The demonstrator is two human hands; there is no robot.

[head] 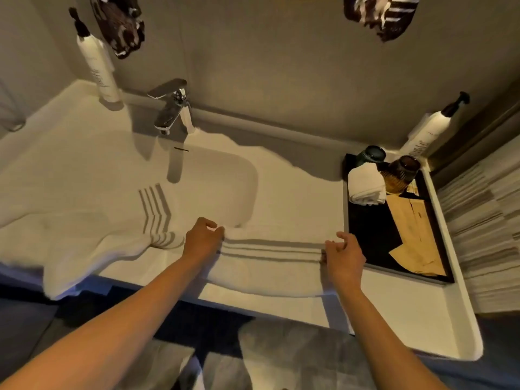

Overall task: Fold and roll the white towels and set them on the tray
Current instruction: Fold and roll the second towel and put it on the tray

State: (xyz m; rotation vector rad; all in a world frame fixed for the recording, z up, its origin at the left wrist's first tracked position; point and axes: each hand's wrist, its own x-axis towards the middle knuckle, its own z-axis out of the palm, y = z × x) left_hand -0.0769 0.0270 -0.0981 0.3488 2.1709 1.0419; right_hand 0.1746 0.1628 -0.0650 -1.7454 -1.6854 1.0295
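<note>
White towel [270,266] lies just beside the tray [365,237]. Left hand [201,239] and right hand [344,256] each pinch one end of its folded edge.

A bathroom: a white washbasin [219,175] with chrome tap [173,108] beyond the hands [201,237], pump bottles [98,66] against the wall.

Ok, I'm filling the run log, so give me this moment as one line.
stage: folding | left hand: pinches striped towel | right hand: pinches same towel | tray: one rolled towel
</note>
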